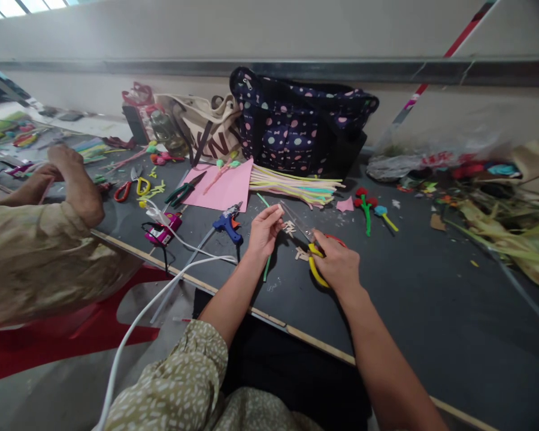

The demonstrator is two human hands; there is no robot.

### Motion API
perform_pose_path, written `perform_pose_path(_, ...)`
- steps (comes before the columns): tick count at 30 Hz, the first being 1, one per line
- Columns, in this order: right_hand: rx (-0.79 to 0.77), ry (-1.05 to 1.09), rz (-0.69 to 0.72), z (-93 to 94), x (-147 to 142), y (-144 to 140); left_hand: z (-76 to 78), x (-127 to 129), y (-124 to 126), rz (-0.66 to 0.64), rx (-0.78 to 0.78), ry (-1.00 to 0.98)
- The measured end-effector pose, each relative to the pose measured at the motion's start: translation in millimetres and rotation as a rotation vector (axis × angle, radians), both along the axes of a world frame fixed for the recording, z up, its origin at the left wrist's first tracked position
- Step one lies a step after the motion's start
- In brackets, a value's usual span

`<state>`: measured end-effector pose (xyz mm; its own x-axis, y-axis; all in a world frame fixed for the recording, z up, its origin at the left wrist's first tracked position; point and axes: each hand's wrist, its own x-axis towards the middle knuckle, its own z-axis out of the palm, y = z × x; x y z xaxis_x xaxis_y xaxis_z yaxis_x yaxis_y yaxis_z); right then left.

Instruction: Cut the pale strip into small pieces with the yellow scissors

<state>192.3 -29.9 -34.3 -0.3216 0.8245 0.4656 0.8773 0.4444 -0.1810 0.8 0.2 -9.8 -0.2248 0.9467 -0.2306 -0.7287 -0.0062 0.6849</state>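
My right hand (339, 260) grips scissors (318, 272) with yellow and red handles. Their blades stand apart and point up and left, close to the fingertips of my left hand (266, 230). That hand is closed in a pinch; a small pale piece seems to show at its fingertips, too small to name. A green pipe cleaner (266, 269) runs behind my left hand, and I cannot tell whether the hand touches it. Short pale cut pieces (302, 254) lie on the table beneath the scissors, in two small heaps.
A blue glue gun (228, 226) and its white cable (175, 278) lie at left. Behind are pliers (184, 188), pink paper (233, 194), pipe cleaners (291, 185) and a dotted bag (296, 126). Dry husks (516, 233) lie right. A co-worker's arm (81, 185) rests far left.
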Motion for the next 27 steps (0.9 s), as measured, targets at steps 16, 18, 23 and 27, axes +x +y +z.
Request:
perform_pose_path(16,-0.027,0.005,-0.011,3.3,-1.2,0.3,-1.3,-0.6,0.3,-0.016,0.04,0.006)
perform_pose_path(18,-0.016,0.002,-0.013,2.7,-0.5,0.5,-0.1,0.2,-0.2,-0.021,0.031,0.008)
perform_pose_path(23,0.004,-0.01,-0.009,1.0,-0.4,0.5,1.2,1.7,-1.4,-0.025,0.023,0.002)
perform_pose_path(27,-0.016,-0.016,-0.008,0.7,-1.5,-0.1,1.4,2.5,-1.9,-0.021,0.01,0.005)
